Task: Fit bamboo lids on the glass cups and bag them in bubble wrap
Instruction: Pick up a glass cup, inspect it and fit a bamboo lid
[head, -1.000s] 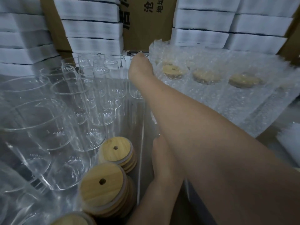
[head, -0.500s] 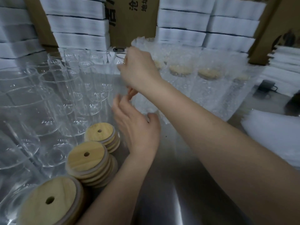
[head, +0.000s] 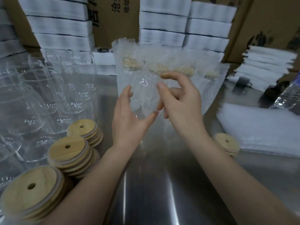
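I hold a clear, lidless glass cup point(head: 142, 96) upright between both hands above the steel table point(head: 162, 184). My left hand point(head: 128, 120) cradles its left side and base. On its right side rest the fingers of my right hand point(head: 180, 103). Behind the cup stands a row of lidded cups in bubble wrap point(head: 180, 65). Three stacks of bamboo lids, each lid with a straw hole, lie at the lower left point(head: 81, 127) point(head: 68, 148) point(head: 30, 187). A smaller lid stack point(head: 226, 142) sits beside my right forearm.
Several empty glass cups point(head: 48, 88) crowd the left side of the table. A pile of flat bubble wrap bags point(head: 263, 127) lies at the right, with a plastic water bottle point(head: 289, 96) beyond it. White foam stacks point(head: 162, 21) and cardboard boxes point(head: 113, 18) line the back.
My right hand has drawn back from the far row of glasses with a cup. My left hand has risen from the table to meet it, and the view has shifted right.
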Tool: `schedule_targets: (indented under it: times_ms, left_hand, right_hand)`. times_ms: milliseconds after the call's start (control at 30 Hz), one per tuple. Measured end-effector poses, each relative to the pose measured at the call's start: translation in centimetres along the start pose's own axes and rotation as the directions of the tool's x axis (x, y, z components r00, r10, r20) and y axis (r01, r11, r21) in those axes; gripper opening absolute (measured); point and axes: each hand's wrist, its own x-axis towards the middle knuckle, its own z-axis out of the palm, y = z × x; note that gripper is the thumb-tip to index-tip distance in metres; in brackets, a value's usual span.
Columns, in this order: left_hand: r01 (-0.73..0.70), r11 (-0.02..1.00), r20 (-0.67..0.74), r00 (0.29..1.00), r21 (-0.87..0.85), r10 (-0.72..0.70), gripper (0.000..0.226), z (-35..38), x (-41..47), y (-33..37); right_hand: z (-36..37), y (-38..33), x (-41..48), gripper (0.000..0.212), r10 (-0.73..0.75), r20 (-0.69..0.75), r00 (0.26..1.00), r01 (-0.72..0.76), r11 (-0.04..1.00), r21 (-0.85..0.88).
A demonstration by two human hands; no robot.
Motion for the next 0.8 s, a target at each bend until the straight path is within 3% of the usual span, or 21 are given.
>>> schedule_targets:
  times_ms: [67, 133, 333, 533, 800]
  left_hand:
    - [0.017, 0.999, 0.051, 0.999, -0.028, -0.016, 0.096, 0.1, -0.2, -0.2]
    - [0.034, 0.996, 0.088, 0.996, -0.078, -0.028, 0.098, 0.1, -0.3, -0.2]
    - [0.095, 0.979, 0.146, 0.987, -0.18, -0.069, 0.095, 0.1, -0.5, 0.1]
    - [0.12, 0.974, 0.255, 0.965, -0.191, -0.069, 0.094, 0.4, -0.7, 0.0]
    - [0.15, 0.962, 0.353, 0.933, -0.226, -0.063, 0.091, 0.6, -0.8, -0.4]
  right_hand:
    - [-0.6, 2.1, -1.5, 0.014, 0.092, -0.109, 0.99, -0.078, 0.989, 0.125]
    - [-0.6, 4.1, -2.3, 0.018, 0.176, -0.129, 0.976, -0.154, 0.975, 0.162]
    - [-0.7, 6.4, -1.0, 0.037, 0.373, 0.219, 0.902, -0.426, 0.85, 0.308]
    - [-0.8, 6.4, -1.0, 0.043, 0.345, 0.375, 0.86, -0.479, 0.8, 0.362]
    - [-1.1, 6.3, -1.5, 0.07, 0.383, 0.281, 0.88, -0.474, 0.755, 0.453]
